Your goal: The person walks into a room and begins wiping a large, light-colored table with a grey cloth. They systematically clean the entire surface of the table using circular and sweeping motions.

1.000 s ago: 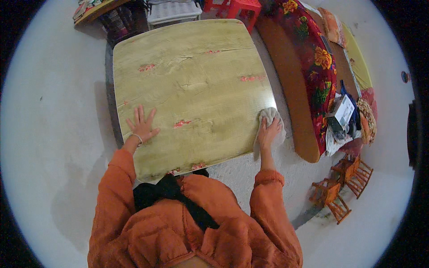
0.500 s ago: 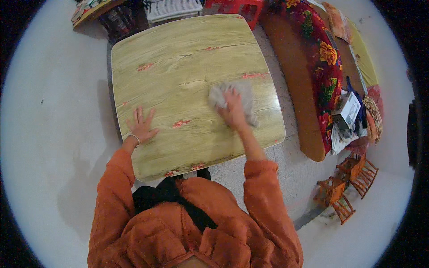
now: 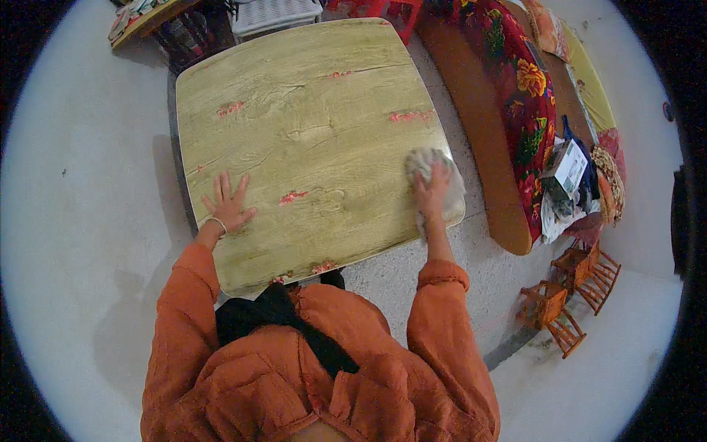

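Note:
A squarish table [image 3: 309, 158] with a yellow-green wood-grain top and red patches stands before me. My left hand [image 3: 231, 209] lies flat on its left side, fingers spread, holding nothing; a pale bracelet circles the wrist. Near the right edge, my right hand [image 3: 434, 193] presses a crumpled light grey cloth [image 3: 454, 190] onto the tabletop. The cloth bunches past the fingertips and spreads out to the right of the hand, reaching the table's rim. Part of it is hidden under the palm.
Right of the table runs a long brown bench [image 3: 508, 225] with a red floral cover [image 3: 532, 110] and a box [image 3: 565, 169] on it. Small wooden chairs [image 3: 545, 303] stand at lower right. A white slatted stool [image 3: 272, 15] and a red stool [image 3: 401, 16] are beyond the far edge.
My right hand has slid the cloth rightward across the tabletop to the right edge. My left hand stays in the same place on the table. The view has shifted slightly.

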Demonstrator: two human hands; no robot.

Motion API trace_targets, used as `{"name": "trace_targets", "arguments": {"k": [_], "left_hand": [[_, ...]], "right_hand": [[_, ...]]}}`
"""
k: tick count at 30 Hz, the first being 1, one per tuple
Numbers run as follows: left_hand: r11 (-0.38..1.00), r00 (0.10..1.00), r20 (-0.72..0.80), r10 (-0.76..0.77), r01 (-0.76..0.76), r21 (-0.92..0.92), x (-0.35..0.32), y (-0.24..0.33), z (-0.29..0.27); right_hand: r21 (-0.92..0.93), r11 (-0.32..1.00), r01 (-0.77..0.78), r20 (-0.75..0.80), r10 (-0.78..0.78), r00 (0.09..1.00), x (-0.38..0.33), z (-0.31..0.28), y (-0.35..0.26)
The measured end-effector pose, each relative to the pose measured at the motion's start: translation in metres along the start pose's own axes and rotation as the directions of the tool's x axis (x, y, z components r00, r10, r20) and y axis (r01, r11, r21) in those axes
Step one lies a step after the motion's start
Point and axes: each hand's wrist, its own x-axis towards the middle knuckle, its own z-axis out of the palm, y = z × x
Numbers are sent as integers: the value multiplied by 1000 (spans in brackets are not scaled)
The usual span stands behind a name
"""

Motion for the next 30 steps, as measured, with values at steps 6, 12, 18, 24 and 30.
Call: {"name": "trace_targets", "arguments": {"k": [6, 12, 18, 24, 30], "left_hand": [[999, 999, -20, -36, 36, 5, -3, -1, 0], [1000, 1000, -31, -7, 6, -29, -4, 1, -2], [1000, 1000, -17, -21, 21, -18, -2, 5, -4], [999, 999, -33, -12, 11, -39, -3, -4, 1], [999, 1000, 5, -8, 8, -38, -2, 1, -4]], "right_hand": [[50, 993, 109, 48, -111, 993, -105, 4, -26], [-76, 977, -201, -183, 184, 966, -80, -8, 25], [16, 999, -28, -12, 28, 1000, -6, 3, -12], [84, 991, 101, 33, -104, 994, -100, 2, -23], [-180, 940, -289, -183, 257, 949, -51, -10, 17]]}}
